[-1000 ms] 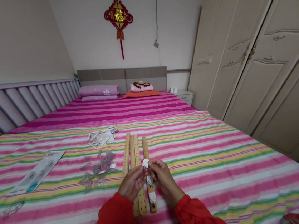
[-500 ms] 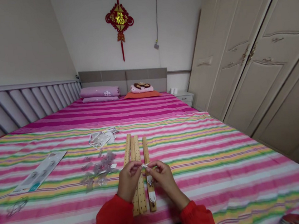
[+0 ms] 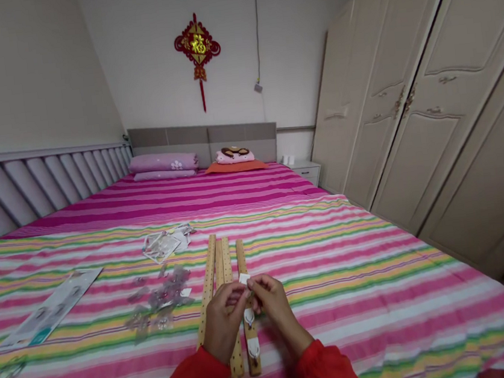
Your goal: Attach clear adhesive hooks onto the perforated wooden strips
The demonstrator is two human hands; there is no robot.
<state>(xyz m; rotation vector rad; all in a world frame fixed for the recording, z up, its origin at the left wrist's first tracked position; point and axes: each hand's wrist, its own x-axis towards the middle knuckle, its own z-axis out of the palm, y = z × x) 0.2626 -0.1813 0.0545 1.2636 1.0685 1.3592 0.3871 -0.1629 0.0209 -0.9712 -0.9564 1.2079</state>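
My left hand (image 3: 225,319) and my right hand (image 3: 274,308) meet over a narrow wooden strip (image 3: 240,251), both closed in a pinch. Between their fingertips is a small white adhesive hook (image 3: 244,278), its square flat part showing; the rest is covered by fingers. Nearer me on the same strip sit two similar pieces, a white hook (image 3: 249,318) and another white hook (image 3: 254,348), each with a metal part. Left of it lie several more wooden strips with rows of dots or holes, such as this perforated strip (image 3: 225,255), partly beneath my left hand.
Crumpled clear plastic packets (image 3: 166,293) lie to the left, with more packaging (image 3: 167,242) behind them. A long printed card pack (image 3: 56,308) and a thin wire-like tangle (image 3: 4,375) are farther left. Striped cloth (image 3: 360,298) covers the bed; wardrobes (image 3: 409,134) stand right.
The small white hook has been turned, so its flat square face now shows above my fingertips. My hands stay together over the strip. The whole view has shifted slightly.
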